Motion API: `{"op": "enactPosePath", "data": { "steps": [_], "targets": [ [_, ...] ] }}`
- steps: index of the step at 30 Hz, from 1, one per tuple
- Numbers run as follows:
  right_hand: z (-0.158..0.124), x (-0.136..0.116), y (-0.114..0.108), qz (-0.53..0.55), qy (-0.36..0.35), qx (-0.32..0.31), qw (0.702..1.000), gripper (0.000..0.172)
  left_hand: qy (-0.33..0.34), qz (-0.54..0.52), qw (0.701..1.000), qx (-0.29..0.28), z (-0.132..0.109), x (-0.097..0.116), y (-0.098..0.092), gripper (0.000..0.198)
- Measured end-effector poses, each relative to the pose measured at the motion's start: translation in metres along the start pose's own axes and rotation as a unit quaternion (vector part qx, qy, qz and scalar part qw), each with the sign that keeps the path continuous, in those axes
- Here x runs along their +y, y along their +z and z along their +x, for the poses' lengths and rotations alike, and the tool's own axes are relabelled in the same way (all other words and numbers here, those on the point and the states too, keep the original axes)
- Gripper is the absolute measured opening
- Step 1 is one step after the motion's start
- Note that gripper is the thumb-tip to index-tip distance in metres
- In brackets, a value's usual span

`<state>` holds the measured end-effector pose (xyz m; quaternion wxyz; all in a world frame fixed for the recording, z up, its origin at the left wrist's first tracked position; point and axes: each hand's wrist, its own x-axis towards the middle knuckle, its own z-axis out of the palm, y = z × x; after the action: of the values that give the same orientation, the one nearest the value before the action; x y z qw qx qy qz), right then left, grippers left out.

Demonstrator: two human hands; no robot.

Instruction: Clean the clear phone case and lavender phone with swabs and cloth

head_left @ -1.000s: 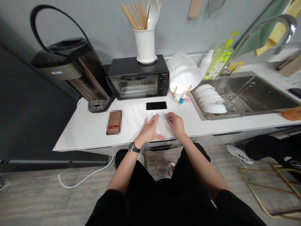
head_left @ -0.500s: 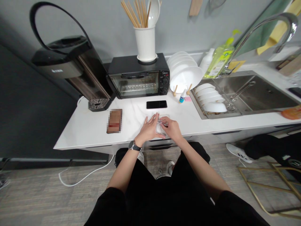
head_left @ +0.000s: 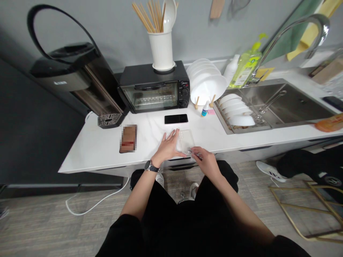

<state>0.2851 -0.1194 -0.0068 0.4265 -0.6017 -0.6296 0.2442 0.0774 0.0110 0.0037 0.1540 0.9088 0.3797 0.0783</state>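
My left hand (head_left: 168, 147) lies flat with fingers spread on the white counter (head_left: 93, 150), its fingertips on the left edge of a clear plastic case (head_left: 185, 140). My right hand (head_left: 204, 159) is at the counter's front edge, just below the case, fingers pinched on a small thin metal piece (head_left: 190, 151) that I cannot name. A black phone (head_left: 176, 119) lies beyond the case.
A black toaster oven (head_left: 154, 90) carries a white utensil holder (head_left: 161, 50). A dark water dispenser (head_left: 80, 78) stands at the left, a brown wallet-like item (head_left: 128, 138) near it. White plates (head_left: 207, 84), a small glue bottle (head_left: 204, 109), bowls (head_left: 237, 110) and the sink (head_left: 289, 103) are to the right.
My right hand has drawn back from the top of the case toward the counter's front edge, still pinching the small piece. My left hand stays on the case.
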Motion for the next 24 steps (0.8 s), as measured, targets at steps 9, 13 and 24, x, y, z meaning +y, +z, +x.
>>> {"op": "enactPosePath", "data": {
  "steps": [9,13,24],
  "targets": [
    [0.068,0.021,-0.006,-0.129,-0.026,0.062,0.989,0.023,-0.007,-0.004,1.000,-0.010,0.001,0.002,-0.002,0.136],
    [0.099,0.022,0.010,-0.136,-0.040,0.054,0.988,0.023,-0.008,-0.008,1.000,-0.008,0.002,0.002,-0.003,0.138],
    [0.105,0.009,0.038,-0.070,-0.045,0.026,0.996,0.022,0.002,-0.008,1.000,-0.004,0.002,-0.001,0.000,0.135]
  ]
}}
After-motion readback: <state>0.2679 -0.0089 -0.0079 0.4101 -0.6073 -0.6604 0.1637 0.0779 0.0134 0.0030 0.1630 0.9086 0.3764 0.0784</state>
